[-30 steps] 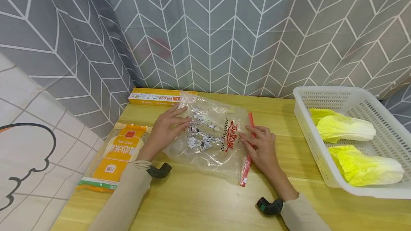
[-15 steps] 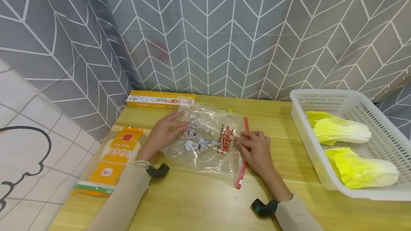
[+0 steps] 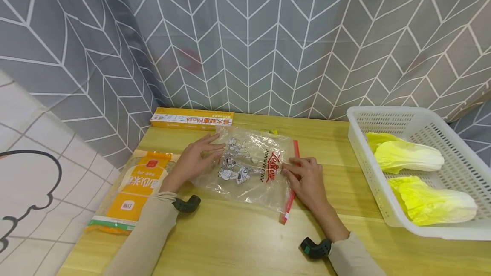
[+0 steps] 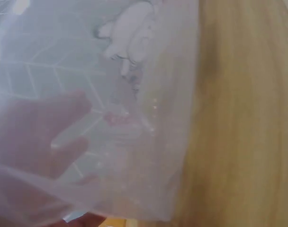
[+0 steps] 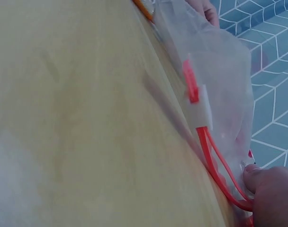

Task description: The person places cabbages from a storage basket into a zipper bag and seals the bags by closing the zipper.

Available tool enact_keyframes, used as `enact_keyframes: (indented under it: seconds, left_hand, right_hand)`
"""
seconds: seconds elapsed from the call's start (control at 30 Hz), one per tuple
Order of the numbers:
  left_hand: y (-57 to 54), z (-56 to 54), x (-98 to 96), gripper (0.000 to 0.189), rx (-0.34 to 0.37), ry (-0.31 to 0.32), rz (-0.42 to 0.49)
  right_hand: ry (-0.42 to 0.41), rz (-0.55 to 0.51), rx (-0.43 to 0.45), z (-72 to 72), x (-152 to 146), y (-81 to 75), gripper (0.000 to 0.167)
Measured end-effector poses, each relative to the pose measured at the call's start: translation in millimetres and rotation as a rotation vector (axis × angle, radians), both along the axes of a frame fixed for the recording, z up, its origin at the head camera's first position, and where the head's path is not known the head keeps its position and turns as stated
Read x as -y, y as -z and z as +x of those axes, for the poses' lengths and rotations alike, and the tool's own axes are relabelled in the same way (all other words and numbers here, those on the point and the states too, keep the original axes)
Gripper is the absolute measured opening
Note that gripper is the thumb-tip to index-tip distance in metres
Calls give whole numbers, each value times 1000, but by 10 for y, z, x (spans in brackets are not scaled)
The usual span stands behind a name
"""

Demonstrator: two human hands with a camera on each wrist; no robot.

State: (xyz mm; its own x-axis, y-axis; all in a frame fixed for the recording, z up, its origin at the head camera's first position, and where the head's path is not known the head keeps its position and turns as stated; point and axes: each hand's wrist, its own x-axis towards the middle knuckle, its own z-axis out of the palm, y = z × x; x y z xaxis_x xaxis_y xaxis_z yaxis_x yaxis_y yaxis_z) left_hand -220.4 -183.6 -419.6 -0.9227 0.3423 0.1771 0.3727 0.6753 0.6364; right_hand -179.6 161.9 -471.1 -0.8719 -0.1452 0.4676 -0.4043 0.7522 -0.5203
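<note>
A clear zip bag (image 3: 249, 195) with cartoon animals and red lettering lies spread between the two hands. Its red zip edge (image 3: 290, 201) faces right. At the bag's left end, the left hand (image 3: 192, 162) touches the plastic with fingers extended and spread. The left wrist view shows that hand (image 4: 40, 137) blurred through the film. The right hand (image 3: 305, 181) pinches the bag beside the red strip. In the right wrist view a white slider (image 5: 199, 108) sits on the strip, whose two sides part into a narrow gap near the right thumb (image 5: 255, 177).
An orange food packet (image 3: 132, 191) lies left of the left hand. Behind the bag are a yellow pasta box (image 3: 192, 118) and a small yellow thing (image 3: 271, 132). At right, a white basket (image 3: 368, 178) holds two pieces of cabbage (image 3: 408, 156). A grey patterned curtain hangs behind the table.
The view has shifted slightly. The bag's far left corner has come down and the film lies a little differently. Both hands keep nearly the same places on the bag.
</note>
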Motion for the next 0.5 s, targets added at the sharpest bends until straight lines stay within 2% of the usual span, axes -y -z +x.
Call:
enact_keyframes:
  seconds: [0.3,0.5]
  left_hand:
    - [-68,42,-36,34,-1,50,-64]
    - [-43,96,-207,34,-84,95,-235]
  right_hand:
    - [22,-15,-1,8,-12,-1,22]
    - [10,25,-36,9,-5,-4,22]
